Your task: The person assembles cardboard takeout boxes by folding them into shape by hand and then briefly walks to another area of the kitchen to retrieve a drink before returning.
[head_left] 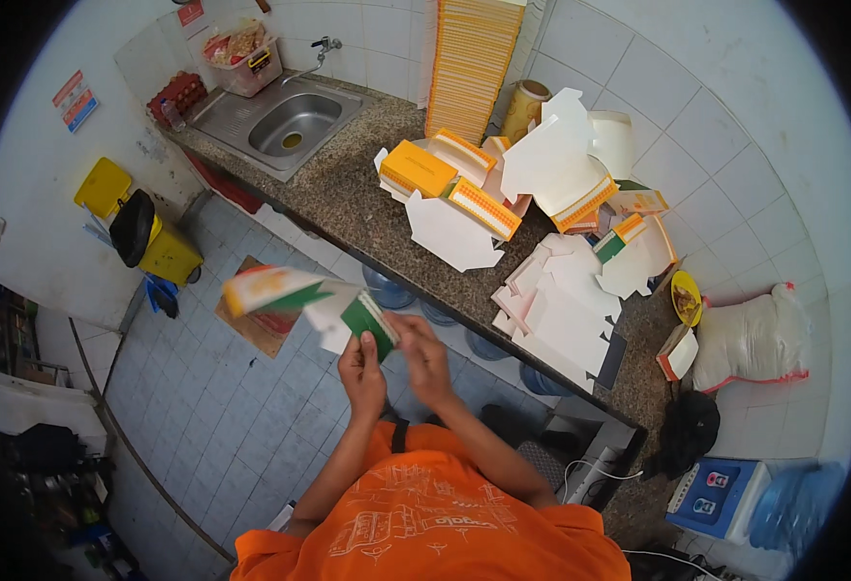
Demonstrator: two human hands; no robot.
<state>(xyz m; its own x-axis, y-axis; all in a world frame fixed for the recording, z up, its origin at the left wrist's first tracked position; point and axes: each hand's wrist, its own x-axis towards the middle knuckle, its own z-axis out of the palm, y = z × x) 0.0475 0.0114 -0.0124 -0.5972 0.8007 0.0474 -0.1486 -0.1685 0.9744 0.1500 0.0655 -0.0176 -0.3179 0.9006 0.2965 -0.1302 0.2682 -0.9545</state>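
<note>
Carton (324, 317), one: card, white with green and orange-yellow faces, panels bent; in both hands, in the air before the desk (362, 198), over the floor (241, 426). Left hand (361, 378): grip closed on the card, thumb laid against the green panel (365, 322). Right hand (421, 360): fingers bent at that panel's right edge; the view is soft there, so whether this grip pinches the card or only rests on it cannot be told. Relation: hands side by side at the carton's right end; its bulk lies leftward of both grips and a little farther from the body; left hand nearer to the long free part. Long axis: crosswise to the body, at a slant, right end nearer the body, left end farther. Direction: free end points left, toward the air above a brown sheet (268, 337), its orange-yellow face blurred. Beyond, on the desk: open cartons (419, 168); white blanks (566, 305), to the right of both hands.
</note>
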